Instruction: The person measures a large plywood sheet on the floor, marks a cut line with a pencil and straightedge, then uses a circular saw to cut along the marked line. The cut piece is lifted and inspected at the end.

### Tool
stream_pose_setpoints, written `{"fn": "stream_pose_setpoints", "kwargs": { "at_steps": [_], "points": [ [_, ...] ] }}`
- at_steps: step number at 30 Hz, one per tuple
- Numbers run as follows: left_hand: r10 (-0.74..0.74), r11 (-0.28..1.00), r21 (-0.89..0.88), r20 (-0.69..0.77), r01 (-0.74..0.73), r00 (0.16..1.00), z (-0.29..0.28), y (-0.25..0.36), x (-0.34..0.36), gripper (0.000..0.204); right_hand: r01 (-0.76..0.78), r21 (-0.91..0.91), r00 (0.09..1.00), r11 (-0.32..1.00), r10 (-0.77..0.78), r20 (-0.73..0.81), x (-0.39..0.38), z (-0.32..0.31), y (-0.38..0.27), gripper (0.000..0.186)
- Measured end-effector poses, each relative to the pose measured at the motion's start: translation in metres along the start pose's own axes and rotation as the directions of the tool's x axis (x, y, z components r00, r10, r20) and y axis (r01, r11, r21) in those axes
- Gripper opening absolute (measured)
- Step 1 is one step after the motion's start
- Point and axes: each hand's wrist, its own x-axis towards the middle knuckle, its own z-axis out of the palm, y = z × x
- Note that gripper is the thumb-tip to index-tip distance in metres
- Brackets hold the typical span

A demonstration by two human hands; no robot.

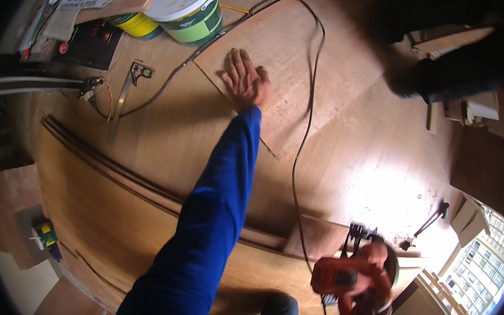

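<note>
My left hand (pixel 247 82), in a blue sleeve, lies palm down with its fingers spread on a thin reddish-brown wooden board (pixel 291 53). Its fingertips point away from me, close to the board's left edge. No right hand can be made out. At the lower right is a red and black power tool (pixel 337 277), blurred, which looks like a circular saw. From it a dark power cord (pixel 312 97) runs up across the board, to the right of my left hand.
Stacked wooden panels (pixel 111 190) lie nearer me. A combination square (pixel 127 86) is on the left, and a white-lidded green bucket (pixel 189 14) stands at the far left. Wood offcuts (pixel 478 111) lie at the far right, and a hammer-like tool (pixel 432 220) is at the right.
</note>
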Motion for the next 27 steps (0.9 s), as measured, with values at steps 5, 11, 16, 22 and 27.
{"fn": "stream_pose_setpoints", "kwargs": {
  "at_steps": [5, 11, 16, 22, 27],
  "points": [
    [0.210, 0.893, -0.430, 0.130, -0.135, 0.969, -0.042, -0.061, -0.029, 0.078, -0.048, 0.023, 0.989, 0.999, 0.051, -0.137, -0.128, -0.082, 0.114, 0.025],
    [0.284, 0.947, -0.224, 0.249, -0.230, 0.926, -0.223, -0.244, -0.251, 0.082, 0.004, 0.044, 0.905, 0.999, 0.015, -0.425, -0.246, -0.179, 0.278, 0.019],
    [-0.070, 0.997, 0.059, 0.661, 0.041, 0.747, -0.389, -0.429, -0.412, 0.076, 0.069, 0.025, 0.910, 0.997, -0.053, -0.411, -0.290, -0.244, 0.442, 0.019],
    [-0.160, 0.855, 0.317, 0.914, -0.411, 0.372, -0.508, -0.573, -0.565, 0.035, 0.208, -0.222, 0.826, 0.953, -0.293, -0.481, -0.255, -0.222, 0.547, 0.026],
    [-0.049, 0.986, 0.133, 0.815, -0.104, 0.577, -0.492, -0.606, -0.607, 0.037, 0.178, -0.003, 0.864, 0.984, -0.158, -0.478, -0.268, -0.210, 0.559, 0.030]
  ]
}}
